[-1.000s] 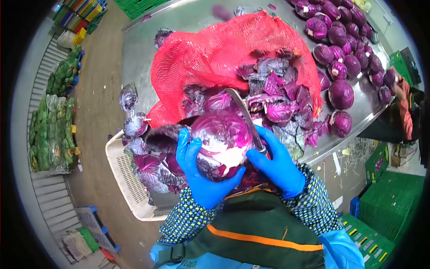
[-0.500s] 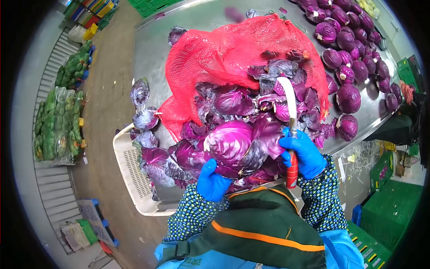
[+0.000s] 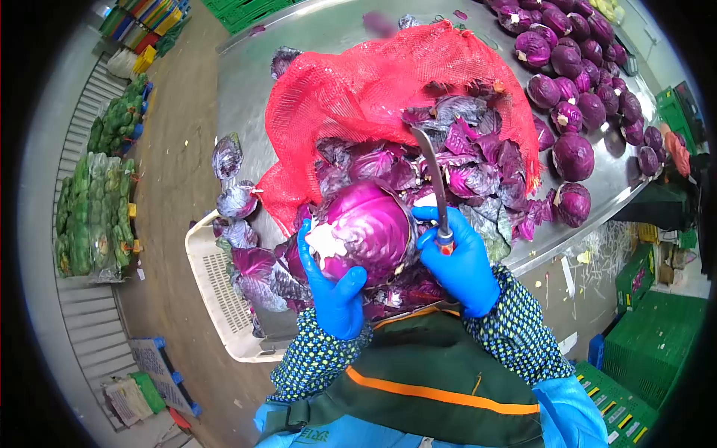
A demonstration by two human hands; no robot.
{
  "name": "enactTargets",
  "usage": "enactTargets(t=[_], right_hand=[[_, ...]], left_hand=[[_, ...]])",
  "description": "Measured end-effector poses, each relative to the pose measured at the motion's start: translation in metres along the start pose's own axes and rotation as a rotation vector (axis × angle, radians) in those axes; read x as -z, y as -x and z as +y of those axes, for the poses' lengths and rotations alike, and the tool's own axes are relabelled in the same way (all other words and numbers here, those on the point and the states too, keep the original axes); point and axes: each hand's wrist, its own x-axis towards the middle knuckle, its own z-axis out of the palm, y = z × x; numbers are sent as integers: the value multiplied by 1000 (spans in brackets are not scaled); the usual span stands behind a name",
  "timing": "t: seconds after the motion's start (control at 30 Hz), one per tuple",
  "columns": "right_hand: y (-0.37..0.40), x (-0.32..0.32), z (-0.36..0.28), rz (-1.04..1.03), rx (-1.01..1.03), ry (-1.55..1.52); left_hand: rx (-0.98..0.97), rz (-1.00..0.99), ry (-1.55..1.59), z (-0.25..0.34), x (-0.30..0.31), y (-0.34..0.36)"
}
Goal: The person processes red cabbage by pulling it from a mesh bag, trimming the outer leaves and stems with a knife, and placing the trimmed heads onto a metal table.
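A red cabbage (image 3: 373, 228) with a pale cut stem end turned to the left rests in my blue-gloved left hand (image 3: 332, 295), whose fingers and thumb cup its left side. My gloved right hand (image 3: 463, 261) is wrapped round the red handle of a curved knife (image 3: 436, 175), the blade pointing up and away, just right of the cabbage. Loose purple outer leaves (image 3: 474, 179) lie heaped beneath and beyond the cabbage. Behind them a red mesh bag (image 3: 328, 97) is spread over the metal table (image 3: 243, 104), partly covered by leaves.
Many trimmed red cabbages (image 3: 590, 112) sit on the table's right side. A white plastic basket (image 3: 216, 287) stands at the near left corner, leaves hanging over it. Green crates (image 3: 657, 336) are stacked at the right; bagged green produce (image 3: 93, 216) stands along the left wall.
The cabbage has been raised and turned, so its cut stem end now shows. A leaf by my right hand has come away. The knife has turned, its blade now tilted left.
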Motion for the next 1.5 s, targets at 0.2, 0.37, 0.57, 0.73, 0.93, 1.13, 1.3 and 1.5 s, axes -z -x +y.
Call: enactTargets(t=[0.2,0.37,0.57,0.73,0.93,1.13,1.3,1.5], right_hand=[[-34,39,-38,-363,-77,-184],[-14,48,-26,-266,-125,-457],[11,75,-12,-491,-319,-576],[13,88,-13,-302,-417,-236],[-16,47,4,100,-352,-306],[12,21,74,167,-632,-568],[33,45,117,90,-396,41],[-11,2,66,-20,-233,55]], left_hand=[[327,-181,121,13,21,-4],[521,-106,543,-9,28,-14],[553,-108,527,-18,36,-18],[400,-125,521,-25,35,-18],[332,-203,243,-21,42,-45],[139,-476,-774,-41,31,-58],[170,-36,-550,-52,64,-70],[26,156,-1048,-54,54,-10]])
